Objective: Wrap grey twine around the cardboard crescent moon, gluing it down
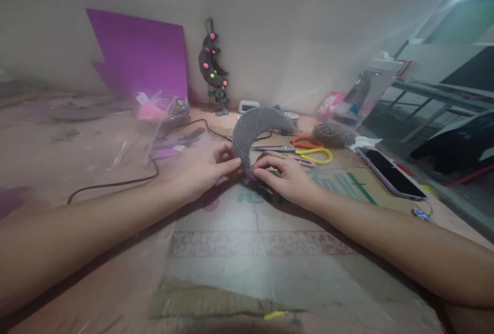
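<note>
A grey yarn-wrapped crescent (250, 130) stands on edge over a flattened cardboard sheet (254, 244). My left hand (210, 168) pinches its lower end from the left, fingers closed on it. From the right, my right hand (283, 172) presses its curled fingertips against the same lower end. A bit of purple shows under the crescent's tip between the two hands. A ball of grey yarn (332, 134) lies to the right behind the hands.
Scissors with an orange and a yellow handle (309, 150) lie just behind my right hand. A phone (391, 173) rests at the right. A finished moon ornament (212, 66) and purple paper (142, 53) lean on the wall. A black cable (154, 167) and plastic bag (158, 110) lie left.
</note>
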The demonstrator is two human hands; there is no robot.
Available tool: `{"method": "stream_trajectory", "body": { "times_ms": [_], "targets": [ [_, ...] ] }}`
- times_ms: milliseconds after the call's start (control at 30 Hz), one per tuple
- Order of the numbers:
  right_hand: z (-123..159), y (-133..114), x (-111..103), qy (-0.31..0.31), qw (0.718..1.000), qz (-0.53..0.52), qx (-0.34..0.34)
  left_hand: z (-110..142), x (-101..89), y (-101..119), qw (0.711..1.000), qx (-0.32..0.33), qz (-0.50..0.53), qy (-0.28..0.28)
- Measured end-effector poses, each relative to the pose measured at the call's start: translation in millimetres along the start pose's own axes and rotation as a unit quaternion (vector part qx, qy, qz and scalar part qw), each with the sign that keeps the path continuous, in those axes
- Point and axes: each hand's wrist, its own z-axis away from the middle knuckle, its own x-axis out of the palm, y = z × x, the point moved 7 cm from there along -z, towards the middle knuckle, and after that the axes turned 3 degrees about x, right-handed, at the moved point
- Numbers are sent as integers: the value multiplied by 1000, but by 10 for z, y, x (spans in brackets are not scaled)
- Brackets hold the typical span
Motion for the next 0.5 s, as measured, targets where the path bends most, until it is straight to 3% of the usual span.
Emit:
{"method": "stream_trajectory", "body": {
  "times_ms": [133, 333, 500],
  "targets": [
    [7, -14, 20, -1, 1000, -4, -23, -9, 6, -29, 1000, 7, 28, -3],
    [44, 87, -110, 89, 995, -36, 27, -12, -31, -57, 998, -12, 68, 14],
    [56, 9, -41, 41, 999, 18, 18, -23, -32, -13, 996, -1, 91, 20]
  ]
}}
